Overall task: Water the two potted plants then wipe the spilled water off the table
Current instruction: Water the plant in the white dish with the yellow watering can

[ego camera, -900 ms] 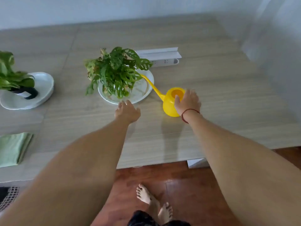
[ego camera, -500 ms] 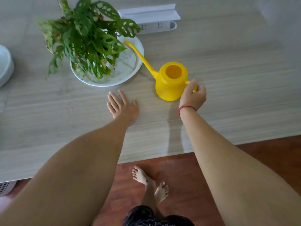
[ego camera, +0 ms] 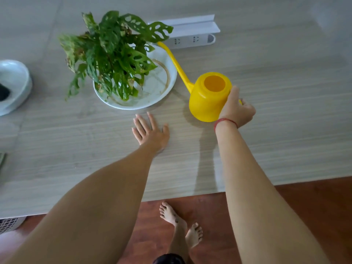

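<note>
A yellow watering can stands on the wooden table, its long spout reaching up over the rim of a white dish. My right hand is closed around the can's handle on its right side. A leafy green plant with holed leaves sits in that dish. My left hand lies flat on the table, fingers spread, just in front of the dish. At the left edge is part of a second white dish with a dark pot in it; its plant is out of frame.
A white power strip and a white angled strip lie behind the plant. A sliver of green cloth shows at the far left edge. Below the table's front edge is a red-brown wooden floor with bare feet.
My right hand has shifted from the can's top rim to its handle and closed on it. The left hand has flattened on the table. The view has moved closer and to the right.
</note>
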The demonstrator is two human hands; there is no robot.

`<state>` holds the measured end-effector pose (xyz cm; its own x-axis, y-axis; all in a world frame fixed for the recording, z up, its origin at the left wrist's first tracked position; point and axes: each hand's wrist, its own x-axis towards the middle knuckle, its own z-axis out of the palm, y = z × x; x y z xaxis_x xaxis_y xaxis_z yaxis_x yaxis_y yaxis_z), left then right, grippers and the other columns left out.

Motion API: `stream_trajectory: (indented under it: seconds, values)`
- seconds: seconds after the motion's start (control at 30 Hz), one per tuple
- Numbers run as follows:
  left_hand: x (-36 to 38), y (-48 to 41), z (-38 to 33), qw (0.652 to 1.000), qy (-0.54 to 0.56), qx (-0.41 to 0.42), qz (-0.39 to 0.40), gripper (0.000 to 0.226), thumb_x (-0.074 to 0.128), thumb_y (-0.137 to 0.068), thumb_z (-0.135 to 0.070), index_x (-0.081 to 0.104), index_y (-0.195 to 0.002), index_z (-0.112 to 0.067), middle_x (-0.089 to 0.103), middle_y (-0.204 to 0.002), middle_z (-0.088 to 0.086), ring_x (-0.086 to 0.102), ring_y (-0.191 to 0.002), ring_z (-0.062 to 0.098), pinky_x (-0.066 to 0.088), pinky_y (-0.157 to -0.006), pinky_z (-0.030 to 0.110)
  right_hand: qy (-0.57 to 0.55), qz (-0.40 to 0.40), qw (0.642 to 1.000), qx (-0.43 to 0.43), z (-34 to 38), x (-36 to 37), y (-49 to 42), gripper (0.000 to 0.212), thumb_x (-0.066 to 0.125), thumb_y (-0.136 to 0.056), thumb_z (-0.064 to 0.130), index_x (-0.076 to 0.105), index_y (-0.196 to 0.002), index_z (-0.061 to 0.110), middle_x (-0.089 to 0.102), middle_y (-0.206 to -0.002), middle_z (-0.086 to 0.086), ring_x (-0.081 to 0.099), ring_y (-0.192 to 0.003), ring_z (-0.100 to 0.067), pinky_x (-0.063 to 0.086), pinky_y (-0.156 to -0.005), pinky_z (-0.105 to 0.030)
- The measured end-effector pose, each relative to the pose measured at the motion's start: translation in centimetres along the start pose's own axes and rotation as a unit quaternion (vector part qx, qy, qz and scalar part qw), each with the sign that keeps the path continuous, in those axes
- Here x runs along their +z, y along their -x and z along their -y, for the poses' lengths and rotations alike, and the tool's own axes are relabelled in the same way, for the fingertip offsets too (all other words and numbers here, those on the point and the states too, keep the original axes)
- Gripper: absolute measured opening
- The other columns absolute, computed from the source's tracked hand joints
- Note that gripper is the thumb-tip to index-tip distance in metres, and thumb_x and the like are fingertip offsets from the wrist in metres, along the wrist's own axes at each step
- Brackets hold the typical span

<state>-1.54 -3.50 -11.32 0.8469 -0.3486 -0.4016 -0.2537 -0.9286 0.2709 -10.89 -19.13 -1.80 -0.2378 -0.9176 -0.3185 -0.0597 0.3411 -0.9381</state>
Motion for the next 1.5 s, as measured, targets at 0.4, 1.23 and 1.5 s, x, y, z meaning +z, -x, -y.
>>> stream_trajectory:
  seconds: [0.4, 1.23, 1.5]
  values:
    - [-1.2, 0.2, 0.2, 0.999, 0.001, 0.006, 0.047, 0.087, 0.030, -0.093, -0.064, -0.019, -0.151, -0.023, -0.034, -0.153, 0.014, -0.031, -0.142, 0.025, -0.017, -0.114, 0.042, -0.024, 0.053, 0.991, -0.120, 9.3, 1.9, 2.9, 0.062, 0.082, -0.061, 0.054, 0.030, -0.049, 0.022, 0.035, -0.055, 0.011, 0.039, -0.049, -0.004, 0.042, -0.052, -0.023]
    - [-1.9, 0.5, 2.3, 0.992, -0.036, 0.072, 0.099, 0.089, 0.019, -0.087, -0.077, -0.026, -0.148, -0.029, -0.041, -0.150, 0.000, -0.035, -0.140, 0.020, -0.016, -0.117, 0.040, 0.148, 0.062, 0.931, -0.328, 14.6, 5.8, 7.4, 0.067, 0.069, -0.057, 0.063, 0.029, -0.046, 0.011, 0.030, -0.048, -0.001, 0.030, -0.043, -0.017, 0.028, -0.046, -0.025]
    - [-1.6, 0.5, 2.3, 0.992, -0.051, 0.069, 0.090, 0.087, 0.014, -0.087, -0.077, -0.026, -0.147, -0.029, -0.040, -0.150, 0.001, -0.036, -0.139, 0.021, -0.019, -0.116, 0.043, 0.137, 0.058, 0.919, -0.366, 15.3, 5.7, 7.0, 0.065, 0.066, -0.056, 0.062, 0.027, -0.044, 0.012, 0.040, -0.056, -0.002, 0.037, -0.055, -0.021, 0.038, -0.052, -0.030]
